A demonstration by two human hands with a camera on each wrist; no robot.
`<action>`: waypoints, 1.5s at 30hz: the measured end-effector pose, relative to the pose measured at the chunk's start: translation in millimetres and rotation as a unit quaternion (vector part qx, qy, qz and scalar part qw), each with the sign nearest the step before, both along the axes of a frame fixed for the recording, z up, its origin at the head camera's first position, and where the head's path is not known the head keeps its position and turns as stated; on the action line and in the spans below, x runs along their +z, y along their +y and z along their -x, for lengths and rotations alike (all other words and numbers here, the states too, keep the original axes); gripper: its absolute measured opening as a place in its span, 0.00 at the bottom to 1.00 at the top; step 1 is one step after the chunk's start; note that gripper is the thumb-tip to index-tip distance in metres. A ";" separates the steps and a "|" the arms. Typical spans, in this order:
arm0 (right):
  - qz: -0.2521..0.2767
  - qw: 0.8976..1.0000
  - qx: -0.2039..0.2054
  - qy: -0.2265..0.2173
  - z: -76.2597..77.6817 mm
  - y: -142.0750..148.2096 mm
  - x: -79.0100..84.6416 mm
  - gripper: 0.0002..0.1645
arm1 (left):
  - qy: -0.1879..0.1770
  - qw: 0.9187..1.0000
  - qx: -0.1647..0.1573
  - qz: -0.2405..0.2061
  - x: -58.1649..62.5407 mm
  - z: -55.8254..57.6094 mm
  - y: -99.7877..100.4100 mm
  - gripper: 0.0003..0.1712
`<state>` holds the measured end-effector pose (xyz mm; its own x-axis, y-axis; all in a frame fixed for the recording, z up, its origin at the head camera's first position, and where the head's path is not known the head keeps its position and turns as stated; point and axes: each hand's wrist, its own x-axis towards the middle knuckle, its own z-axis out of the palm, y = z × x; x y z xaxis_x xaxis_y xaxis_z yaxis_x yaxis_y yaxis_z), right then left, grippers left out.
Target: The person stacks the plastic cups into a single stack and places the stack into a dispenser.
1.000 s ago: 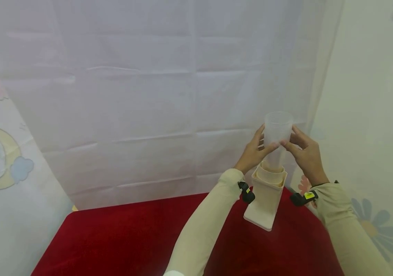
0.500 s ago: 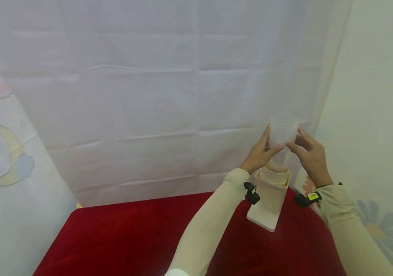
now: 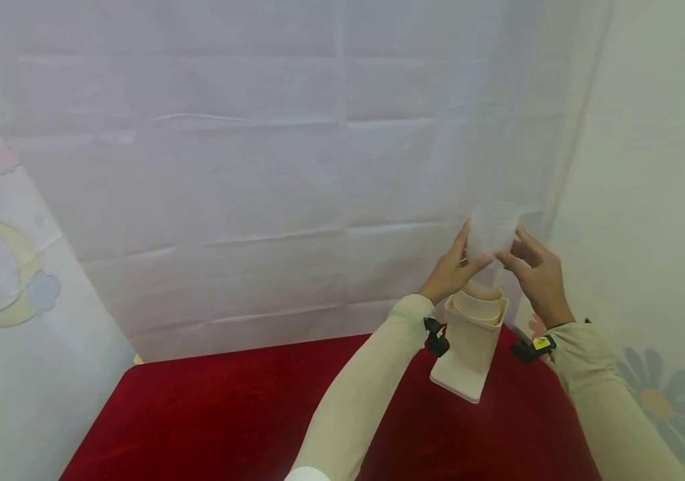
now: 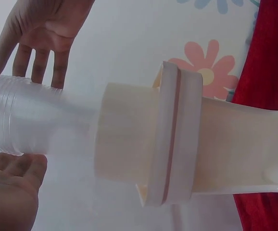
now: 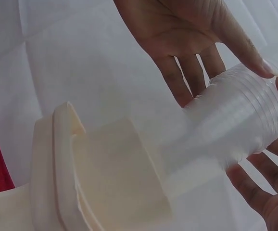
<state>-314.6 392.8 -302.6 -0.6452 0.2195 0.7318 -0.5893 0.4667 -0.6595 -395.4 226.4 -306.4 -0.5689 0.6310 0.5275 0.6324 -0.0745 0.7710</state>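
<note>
Both hands hold a stack of clear plastic cups [image 3: 493, 232] in the head view. The left hand [image 3: 452, 268] grips its left side and the right hand [image 3: 536, 272] its right side, with the thumbs close together in front. Below them stands a cream cup holder [image 3: 469, 347] with a round tube [image 3: 477, 307] in its squared top. The cups' narrow lower part points at the tube mouth in the left wrist view, where the ribbed stack [image 4: 26, 115] lies between the fingers. Whether that end sits inside the tube is hard to tell through the translucent plastic.
A red cloth [image 3: 216, 414] covers the table under the cup holder, which stands near its back right corner. Behind it hangs a creased pale sheet [image 3: 228, 187]. A flower-printed wall covering [image 3: 649, 267] is close to the right arm.
The head view has shifted slightly, so hands, cups and holder appear further right than a second ago. The cup stack and hands have sunk a little toward the tube; both grips are kept.
</note>
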 end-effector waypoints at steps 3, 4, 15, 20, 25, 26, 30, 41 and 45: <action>-0.007 1.000 -0.008 -0.011 4.9 1.1 -7.0 0.40 | -0.005 1.000 -0.001 0.002 -4.3 1.2 -3.1 0.46; -0.007 1.000 -0.007 -0.013 5.4 0.7 -9.0 0.40 | -0.005 1.000 -0.001 0.003 -6.0 1.4 -4.0 0.46; -0.004 1.000 0.005 -0.031 8.5 -5.3 -25.2 0.39 | 0.008 0.999 0.024 0.044 -21.3 9.6 -9.7 0.46; -0.004 0.999 0.001 -0.041 10.1 -2.3 -34.1 0.39 | -0.014 0.997 0.045 0.065 -27.7 8.6 -8.8 0.47; 0.008 0.999 -0.002 -0.047 8.8 -4.2 -36.5 0.40 | -0.019 0.996 0.045 0.069 -28.8 6.4 -9.7 0.46; 0.007 0.999 -0.002 -0.046 9.0 -4.8 -36.3 0.39 | -0.019 0.996 0.044 0.069 -28.2 6.4 -10.3 0.46; 0.006 0.999 0.005 -0.041 12.2 -7.6 -33.7 0.39 | -0.011 0.996 0.051 0.068 -25.3 9.4 -13.1 0.46; -0.025 0.993 -0.030 -0.114 10.5 -7.6 -42.9 0.41 | 0.006 0.994 0.062 0.092 -34.6 12.9 -16.2 0.47; -0.026 0.991 -0.044 -0.123 4.6 -2.0 -46.9 0.41 | -0.004 0.994 0.055 0.098 -36.3 9.0 -10.0 0.48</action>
<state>-319.2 390.8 -349.5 -0.7859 0.2491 0.5659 -0.3692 0.5452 -0.7526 -404.4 216.5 -342.8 -0.6438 0.6547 0.3961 0.6222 0.1467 0.7690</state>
